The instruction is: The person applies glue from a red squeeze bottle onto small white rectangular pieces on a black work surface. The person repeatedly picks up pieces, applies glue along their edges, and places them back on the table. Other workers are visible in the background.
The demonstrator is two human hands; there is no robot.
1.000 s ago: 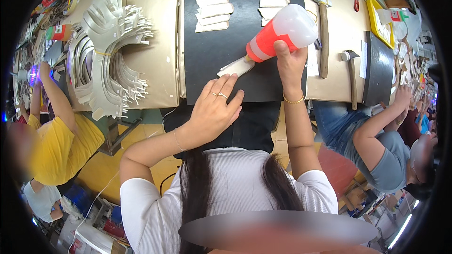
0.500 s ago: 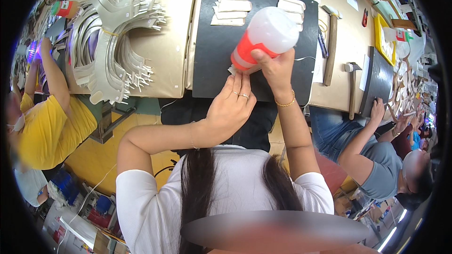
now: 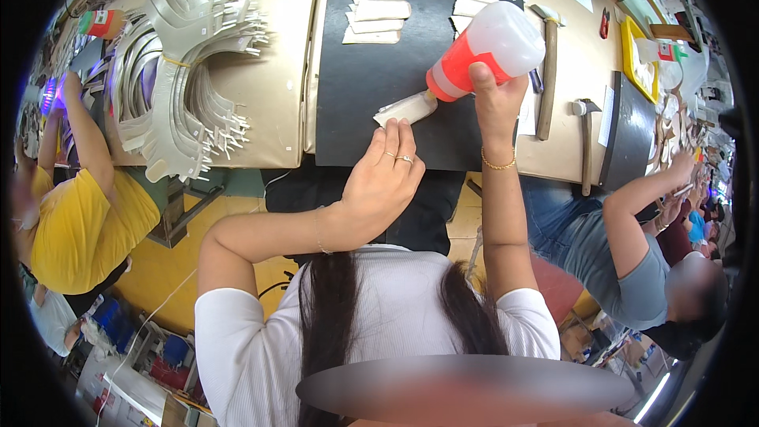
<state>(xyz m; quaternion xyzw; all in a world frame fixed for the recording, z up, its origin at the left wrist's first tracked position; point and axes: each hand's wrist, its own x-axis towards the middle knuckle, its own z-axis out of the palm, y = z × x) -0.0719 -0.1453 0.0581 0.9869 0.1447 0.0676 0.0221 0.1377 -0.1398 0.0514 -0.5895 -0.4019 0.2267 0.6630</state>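
On a black rectangular board (image 3: 360, 83), a cream oblong piece (image 3: 409, 110) is touched by the left hand (image 3: 385, 182), grip indiscernible; a translucent, red-banded plastic bottle (image 3: 494, 43) is clasped by the right hand (image 3: 500, 109), far fingers hidden.

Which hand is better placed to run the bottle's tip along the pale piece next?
Probably the right hand: it grips the bottle, tip angled toward the pale piece. The left hand has fingertips at that piece's near edge.

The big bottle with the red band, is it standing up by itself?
No, the right hand holds the bottle tilted, its tip down at a pale piece.
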